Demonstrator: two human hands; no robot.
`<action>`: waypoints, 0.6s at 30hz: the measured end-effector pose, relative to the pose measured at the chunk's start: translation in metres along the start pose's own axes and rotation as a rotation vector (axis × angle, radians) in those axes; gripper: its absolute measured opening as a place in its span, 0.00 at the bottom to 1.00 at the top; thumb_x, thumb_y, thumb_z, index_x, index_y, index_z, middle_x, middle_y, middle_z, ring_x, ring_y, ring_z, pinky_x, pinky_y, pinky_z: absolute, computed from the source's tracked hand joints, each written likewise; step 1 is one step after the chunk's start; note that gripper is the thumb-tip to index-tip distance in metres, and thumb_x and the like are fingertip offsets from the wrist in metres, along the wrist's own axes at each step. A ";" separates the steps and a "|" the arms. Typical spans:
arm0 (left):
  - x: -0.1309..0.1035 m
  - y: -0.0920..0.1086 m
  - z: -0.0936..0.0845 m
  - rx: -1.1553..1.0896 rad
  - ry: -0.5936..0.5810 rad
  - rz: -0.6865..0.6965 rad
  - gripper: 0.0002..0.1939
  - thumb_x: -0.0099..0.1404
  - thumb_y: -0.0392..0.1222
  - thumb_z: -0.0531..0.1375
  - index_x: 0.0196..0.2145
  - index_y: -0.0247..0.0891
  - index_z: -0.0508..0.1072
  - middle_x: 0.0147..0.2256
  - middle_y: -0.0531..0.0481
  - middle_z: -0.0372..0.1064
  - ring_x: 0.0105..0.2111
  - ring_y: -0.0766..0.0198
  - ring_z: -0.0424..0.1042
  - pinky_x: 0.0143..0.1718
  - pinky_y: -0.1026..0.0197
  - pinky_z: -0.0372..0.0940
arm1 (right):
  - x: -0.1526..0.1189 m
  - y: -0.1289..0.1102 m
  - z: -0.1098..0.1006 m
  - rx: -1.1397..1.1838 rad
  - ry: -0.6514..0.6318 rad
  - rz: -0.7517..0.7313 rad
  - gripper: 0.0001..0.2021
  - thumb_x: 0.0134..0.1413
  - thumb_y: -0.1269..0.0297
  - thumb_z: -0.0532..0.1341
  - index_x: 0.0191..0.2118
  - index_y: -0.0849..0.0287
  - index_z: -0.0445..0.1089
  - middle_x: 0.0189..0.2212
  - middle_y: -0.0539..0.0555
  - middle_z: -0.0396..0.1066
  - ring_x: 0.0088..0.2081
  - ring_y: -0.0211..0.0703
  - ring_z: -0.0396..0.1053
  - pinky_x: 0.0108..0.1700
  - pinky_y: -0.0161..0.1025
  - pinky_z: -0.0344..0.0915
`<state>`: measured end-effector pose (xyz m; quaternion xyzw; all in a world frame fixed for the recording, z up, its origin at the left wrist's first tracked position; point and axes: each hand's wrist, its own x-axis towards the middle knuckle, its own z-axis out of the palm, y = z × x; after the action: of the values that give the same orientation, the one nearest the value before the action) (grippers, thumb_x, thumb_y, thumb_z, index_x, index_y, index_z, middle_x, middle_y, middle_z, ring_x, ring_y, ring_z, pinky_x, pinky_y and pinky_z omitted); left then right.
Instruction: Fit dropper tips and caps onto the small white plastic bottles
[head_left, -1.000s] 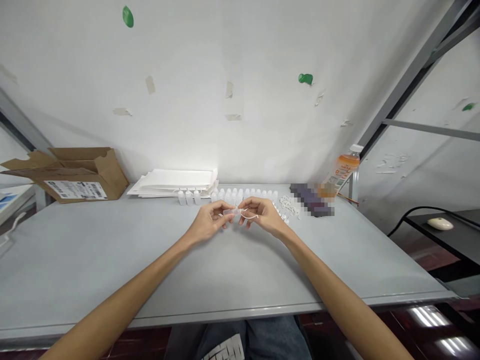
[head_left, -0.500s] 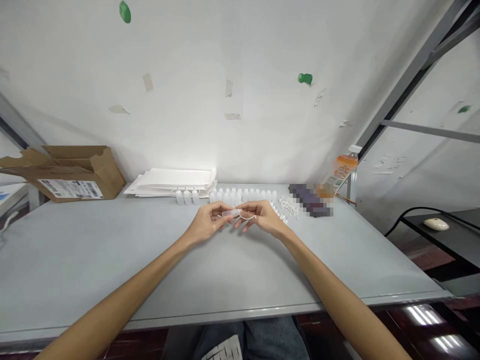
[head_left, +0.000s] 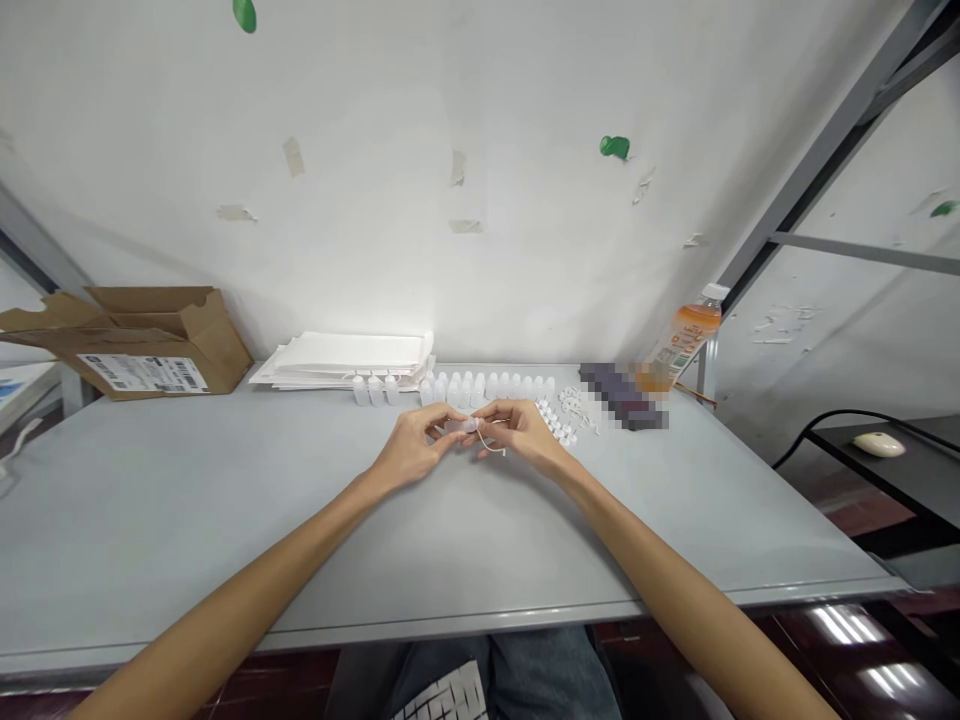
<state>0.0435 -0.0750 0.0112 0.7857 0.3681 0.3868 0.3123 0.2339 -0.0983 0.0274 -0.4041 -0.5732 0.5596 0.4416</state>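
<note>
Over the middle of the table, my left hand point(head_left: 412, 447) is closed around a small translucent white plastic bottle point(head_left: 459, 427), held nearly sideways. My right hand point(head_left: 526, 434) pinches the bottle's right end, where a small white cap sits between the fingertips. From this end a thin white strip point(head_left: 493, 449) curves down below the right fingers; how it is attached is hidden. Behind my hands stand several like bottles point(head_left: 454, 390) in rows. Three more bottles point(head_left: 376, 390), with thin strips at their tops, stand to the left.
White caps point(head_left: 556, 424) and small white pieces point(head_left: 576, 402) lie right of my hands. A blurred dark object point(head_left: 619, 397) and a tilted drink bottle point(head_left: 686, 335) are farther right. White sheets point(head_left: 345, 355) and an open cardboard box point(head_left: 150, 350) lie at the back left.
My right fingers have closed in on the bottle's end, and the thin strip now hangs lower. The view has shifted slightly.
</note>
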 end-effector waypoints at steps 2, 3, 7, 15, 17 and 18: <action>-0.001 -0.001 0.001 0.011 0.013 0.041 0.09 0.63 0.44 0.61 0.37 0.38 0.77 0.36 0.48 0.77 0.36 0.61 0.75 0.35 0.62 0.69 | -0.001 -0.002 0.001 0.002 0.003 -0.002 0.19 0.42 0.53 0.70 0.34 0.64 0.73 0.29 0.58 0.77 0.36 0.51 0.77 0.34 0.44 0.75; -0.001 -0.001 0.001 0.019 0.020 0.063 0.08 0.63 0.44 0.61 0.37 0.38 0.77 0.36 0.48 0.77 0.37 0.61 0.75 0.35 0.62 0.69 | -0.001 -0.002 0.001 0.006 0.004 0.001 0.19 0.42 0.53 0.70 0.34 0.64 0.74 0.30 0.58 0.77 0.37 0.51 0.77 0.35 0.44 0.75; -0.002 -0.004 0.001 0.087 0.054 0.158 0.07 0.64 0.42 0.60 0.37 0.37 0.76 0.35 0.48 0.76 0.35 0.62 0.75 0.33 0.63 0.69 | -0.002 -0.004 0.001 0.043 0.010 0.021 0.18 0.42 0.53 0.71 0.34 0.63 0.74 0.31 0.58 0.77 0.38 0.52 0.77 0.37 0.45 0.76; -0.005 -0.006 0.002 0.276 0.103 0.354 0.07 0.67 0.36 0.57 0.40 0.36 0.75 0.37 0.47 0.75 0.29 0.67 0.72 0.28 0.66 0.65 | -0.001 -0.002 0.000 0.068 0.039 0.012 0.18 0.40 0.55 0.72 0.34 0.64 0.75 0.32 0.58 0.77 0.37 0.51 0.78 0.40 0.46 0.76; -0.005 -0.005 0.002 0.331 0.117 0.386 0.07 0.67 0.34 0.56 0.40 0.37 0.75 0.37 0.47 0.75 0.29 0.67 0.72 0.27 0.66 0.64 | 0.000 -0.001 0.000 0.075 0.045 0.019 0.18 0.40 0.55 0.73 0.34 0.64 0.75 0.31 0.58 0.77 0.37 0.52 0.78 0.40 0.47 0.76; -0.006 -0.005 0.002 0.358 0.126 0.408 0.08 0.67 0.33 0.56 0.39 0.37 0.75 0.37 0.47 0.75 0.30 0.67 0.73 0.28 0.67 0.64 | 0.000 0.000 0.000 0.080 0.048 0.022 0.18 0.39 0.55 0.73 0.34 0.64 0.75 0.32 0.58 0.78 0.37 0.52 0.78 0.40 0.47 0.76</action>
<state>0.0413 -0.0773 0.0038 0.8608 0.2834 0.4185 0.0607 0.2341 -0.0981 0.0279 -0.4059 -0.5351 0.5770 0.4647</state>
